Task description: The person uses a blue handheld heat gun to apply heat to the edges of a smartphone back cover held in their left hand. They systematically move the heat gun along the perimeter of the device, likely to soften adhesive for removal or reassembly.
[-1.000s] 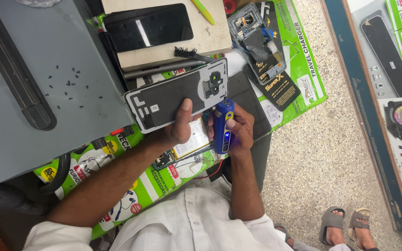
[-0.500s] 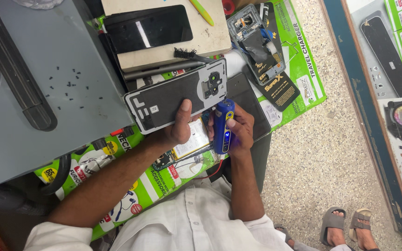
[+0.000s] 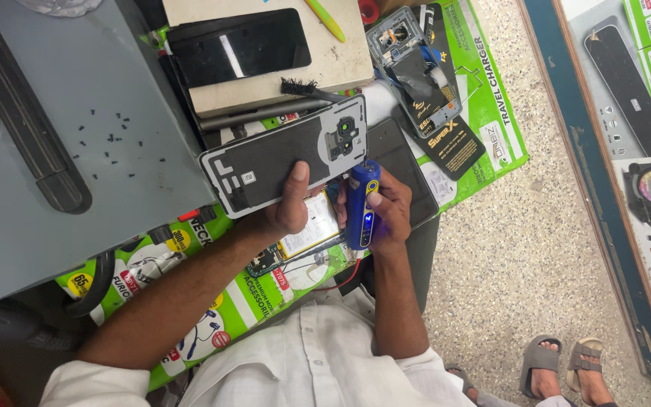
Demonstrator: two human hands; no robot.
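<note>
- We judge the step in hand to be work on an opened phone with a powered driver: our right hand (image 3: 386, 215) grips a blue electric screwdriver (image 3: 361, 203), fingers wrapped tight round its barrel, its tip pointing up toward the phone.
- Our left hand (image 3: 289, 207) holds a detached back cover (image 3: 284, 154), inner side up, thumb pressed on its lower edge and the other fingers hidden beneath it; the cover hovers tilted above the counter (image 3: 484, 90).
- The opened phone body (image 3: 314, 230), with its pale battery showing, lies under both hands, mostly hidden by them.
- Tiny dark screws (image 3: 103, 139) lie scattered on the grey slab (image 3: 39, 226) to the left, well apart from the hands.
- We judge that the next move calls for a steady driver tip and for keeping the cover out of its path.
- Against the earlier frames, almost nothing differs: both hands, the cover and the screwdriver keep the same places and grips.
</note>
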